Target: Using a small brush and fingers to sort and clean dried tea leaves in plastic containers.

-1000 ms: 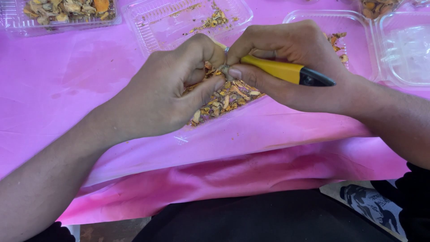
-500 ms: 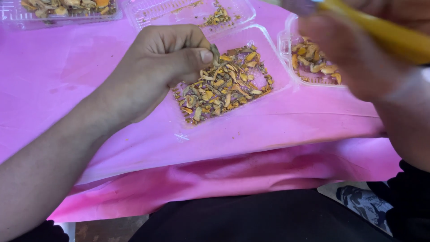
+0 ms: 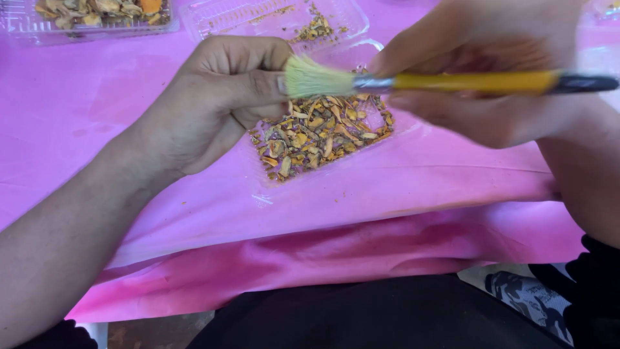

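My left hand [image 3: 219, 97] is curled into a fist above a clear plastic tray [image 3: 261, 194]. It pinches a small brownish piece between thumb and fingers, and the piece is mostly hidden behind bristles. My right hand [image 3: 491, 64] holds a paintbrush [image 3: 452, 82] with a yellow handle, a black end and a pale bristle head [image 3: 316, 79]. The brush lies level and its bristles touch my left thumb tip. Orange-brown dried peelings [image 3: 323, 129] fill the tray under both hands.
A pink sheet [image 3: 97, 142] covers the table and folds over the near edge by my lap. At the far left stands a clear tray of larger orange pieces [image 3: 97, 13]. Behind my left hand is a clear tray with a few crumbs [image 3: 271, 22].
A second ago both hands were pressed together over the tray. My right hand then swung away to the right and has now come back, with the brush head against my left thumb.
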